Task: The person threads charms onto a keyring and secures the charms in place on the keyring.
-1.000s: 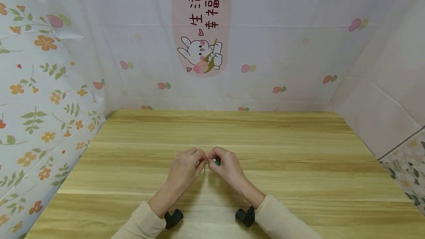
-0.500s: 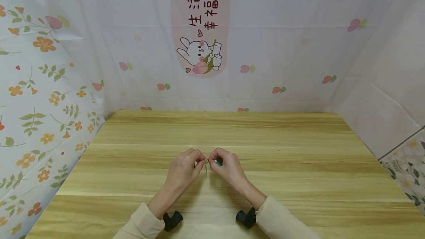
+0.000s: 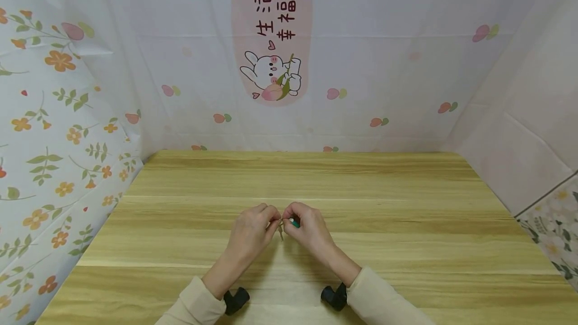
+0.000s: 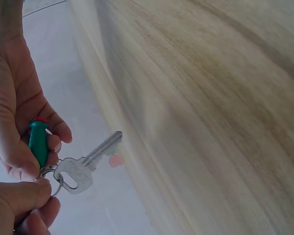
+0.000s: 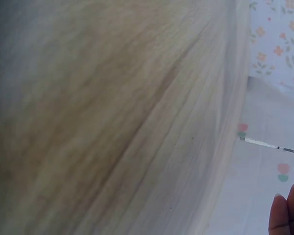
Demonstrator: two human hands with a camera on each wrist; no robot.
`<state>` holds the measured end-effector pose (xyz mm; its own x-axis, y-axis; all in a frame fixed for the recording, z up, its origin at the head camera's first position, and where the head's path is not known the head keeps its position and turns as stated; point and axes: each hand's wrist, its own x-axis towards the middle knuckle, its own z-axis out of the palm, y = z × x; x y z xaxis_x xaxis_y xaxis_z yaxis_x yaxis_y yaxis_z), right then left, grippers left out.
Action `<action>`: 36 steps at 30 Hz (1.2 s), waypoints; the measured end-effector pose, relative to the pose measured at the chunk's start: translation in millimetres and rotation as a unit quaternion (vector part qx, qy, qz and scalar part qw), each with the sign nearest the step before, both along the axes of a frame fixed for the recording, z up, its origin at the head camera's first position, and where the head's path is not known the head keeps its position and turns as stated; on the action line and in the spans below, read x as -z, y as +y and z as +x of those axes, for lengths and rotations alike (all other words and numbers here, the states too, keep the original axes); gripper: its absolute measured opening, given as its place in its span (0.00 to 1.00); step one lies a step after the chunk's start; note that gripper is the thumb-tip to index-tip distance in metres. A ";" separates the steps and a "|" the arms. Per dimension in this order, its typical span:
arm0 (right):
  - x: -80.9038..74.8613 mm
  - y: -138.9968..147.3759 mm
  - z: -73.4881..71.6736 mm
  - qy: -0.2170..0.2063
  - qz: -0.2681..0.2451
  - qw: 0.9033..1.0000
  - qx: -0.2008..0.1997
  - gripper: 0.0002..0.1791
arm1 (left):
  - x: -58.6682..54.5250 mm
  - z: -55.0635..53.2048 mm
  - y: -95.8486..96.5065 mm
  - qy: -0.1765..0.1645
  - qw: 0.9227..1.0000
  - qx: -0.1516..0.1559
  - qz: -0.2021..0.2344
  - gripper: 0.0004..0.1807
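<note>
Above the middle of the table, both hands meet at a small key ring (image 4: pixel 60 188). In the left wrist view, my left hand (image 3: pixel 253 227) pinches the ring between thumb and fingertips. From the ring a silver key (image 4: pixel 86 169) sticks out, its blade pointing away from the hands. My right hand (image 3: pixel 313 227) holds a small green fob (image 4: pixel 38 144) with a red end, its thumb and finger pinching near the ring. Only part of this hand shows in the right wrist view, where the key (image 5: pixel 262 143) appears edge-on.
A wood-grain table (image 3: pixel 384 189) spreads under the hands. Patterned cloth (image 3: pixel 194 64) hangs behind it and along the sides. Black wrist-worn devices (image 3: pixel 236 300) jut out by each cuff, close over the table.
The key has swung and turned a little below the fingertips, showing more of its flat side now. Both hands keep nearly the same place, with small finger shifts.
</note>
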<state>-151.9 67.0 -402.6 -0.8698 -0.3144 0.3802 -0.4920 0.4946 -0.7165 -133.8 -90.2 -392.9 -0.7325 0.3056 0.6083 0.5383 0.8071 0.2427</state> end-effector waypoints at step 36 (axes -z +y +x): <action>1.7 2.6 -0.2 -0.029 -0.015 0.999 0.007 0.09 | -1.8 2.6 0.5 -0.029 0.999 -0.006 0.025 0.09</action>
